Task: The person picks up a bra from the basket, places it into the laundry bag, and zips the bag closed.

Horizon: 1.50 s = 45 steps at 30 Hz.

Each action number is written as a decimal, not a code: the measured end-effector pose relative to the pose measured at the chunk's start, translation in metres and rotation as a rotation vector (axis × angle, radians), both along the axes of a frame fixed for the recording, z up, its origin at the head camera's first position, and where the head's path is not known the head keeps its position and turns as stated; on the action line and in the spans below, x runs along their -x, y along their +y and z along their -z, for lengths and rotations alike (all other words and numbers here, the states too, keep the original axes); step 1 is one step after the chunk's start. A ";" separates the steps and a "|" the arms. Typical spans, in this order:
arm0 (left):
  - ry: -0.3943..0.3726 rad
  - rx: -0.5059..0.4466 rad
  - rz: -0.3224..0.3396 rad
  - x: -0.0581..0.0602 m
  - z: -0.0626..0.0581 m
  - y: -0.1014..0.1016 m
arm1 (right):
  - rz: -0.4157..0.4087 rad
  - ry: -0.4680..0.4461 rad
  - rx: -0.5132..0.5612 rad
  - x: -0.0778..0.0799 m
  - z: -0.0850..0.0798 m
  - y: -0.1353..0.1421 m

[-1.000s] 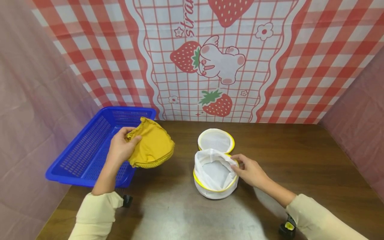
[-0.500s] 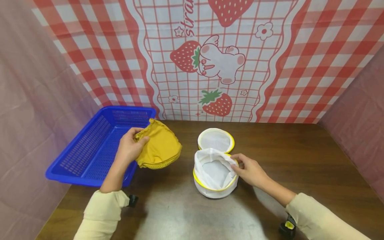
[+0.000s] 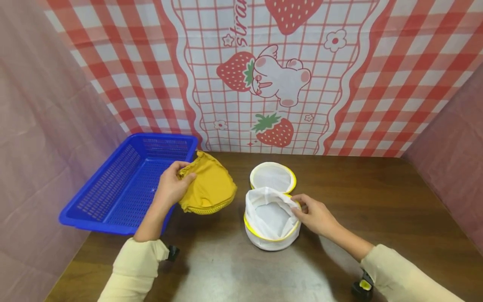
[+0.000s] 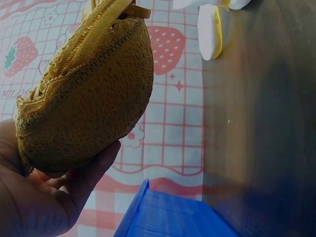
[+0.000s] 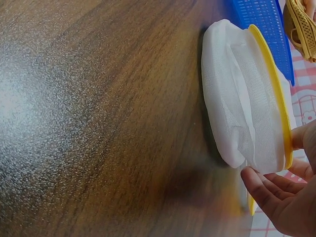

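My left hand (image 3: 172, 186) grips a folded mustard-yellow bra (image 3: 208, 184) by its edge, in the air between the blue basket and the white bag. In the left wrist view the lace side and layered edges of the bra (image 4: 94, 94) show. A round white mesh laundry bag (image 3: 271, 242) with a yellow zip stands on the table, its lid (image 3: 272, 177) folded back behind it. My right hand (image 3: 316, 214) pinches the bag's right rim between thumb and fingers. From the right wrist view, fingertips also touch the outer wall of the bag (image 5: 256, 98).
A blue perforated plastic basket (image 3: 102, 227) stands at the left on the brown wooden table (image 3: 362, 188). Behind is a red-and-white checked strawberry cloth (image 3: 158, 71). Pink drapes (image 3: 41, 105) hang at the sides.
The left hand has carried the bra rightward, away from the basket and closer to the laundry bag. The right hand has stayed at the bag's rim.
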<state>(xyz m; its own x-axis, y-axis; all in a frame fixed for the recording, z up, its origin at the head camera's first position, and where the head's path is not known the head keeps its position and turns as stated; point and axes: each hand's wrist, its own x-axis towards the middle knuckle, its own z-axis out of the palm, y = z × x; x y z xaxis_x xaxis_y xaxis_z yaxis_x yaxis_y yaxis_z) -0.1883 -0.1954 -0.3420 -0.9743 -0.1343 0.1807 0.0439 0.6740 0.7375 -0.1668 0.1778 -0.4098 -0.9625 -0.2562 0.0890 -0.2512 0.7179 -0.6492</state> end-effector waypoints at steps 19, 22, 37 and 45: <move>0.032 -0.014 0.062 0.002 0.004 0.027 | -0.006 -0.005 0.012 0.000 0.001 0.000; 0.030 -0.021 0.074 0.003 0.005 0.033 | -0.003 -0.008 0.010 -0.001 0.001 0.000; 0.016 -0.019 0.105 0.004 0.007 0.054 | 0.003 -0.011 0.012 0.000 0.003 0.000; -0.001 -0.022 0.136 0.007 0.008 0.064 | 0.012 -0.011 0.004 0.000 0.002 0.000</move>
<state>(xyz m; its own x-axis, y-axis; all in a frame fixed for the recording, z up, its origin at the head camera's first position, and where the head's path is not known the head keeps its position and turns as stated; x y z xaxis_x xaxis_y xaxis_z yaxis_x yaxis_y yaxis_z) -0.1948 -0.1309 -0.3496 -0.9839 -0.0047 0.1785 0.1334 0.6451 0.7523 -0.1671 0.1780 -0.4123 -0.9665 -0.2439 0.0797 -0.2352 0.7183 -0.6548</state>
